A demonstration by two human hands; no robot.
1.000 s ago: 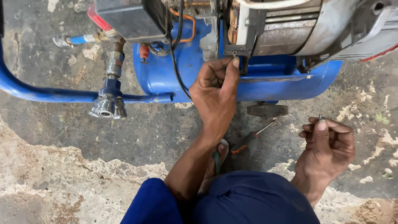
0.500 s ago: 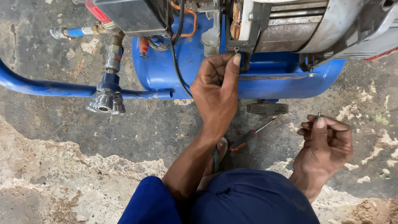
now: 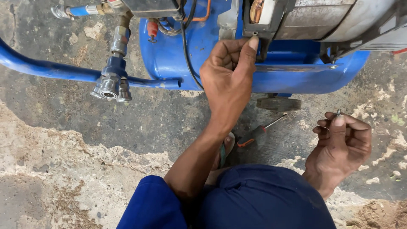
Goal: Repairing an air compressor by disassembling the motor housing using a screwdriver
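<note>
Left hand (image 3: 229, 80) is up against the blue compressor tank (image 3: 169, 55), fingertips pinched at a small fitting under the motor housing (image 3: 263, 25). Right hand (image 3: 341, 146), well right of the tank, pinches a small screw (image 3: 338, 113). A screwdriver (image 3: 258, 133) lies on the floor just below the tank.

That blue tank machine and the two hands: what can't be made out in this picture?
- Head view: the machine runs off the top and right edges, so its full shape is unknown.
- What the left hand touches under the motor housing is hidden by its fingers.
- The small metal piece pinched in the right hand is too small to identify.
- The screwdriver handle is partly behind the arm.
</note>
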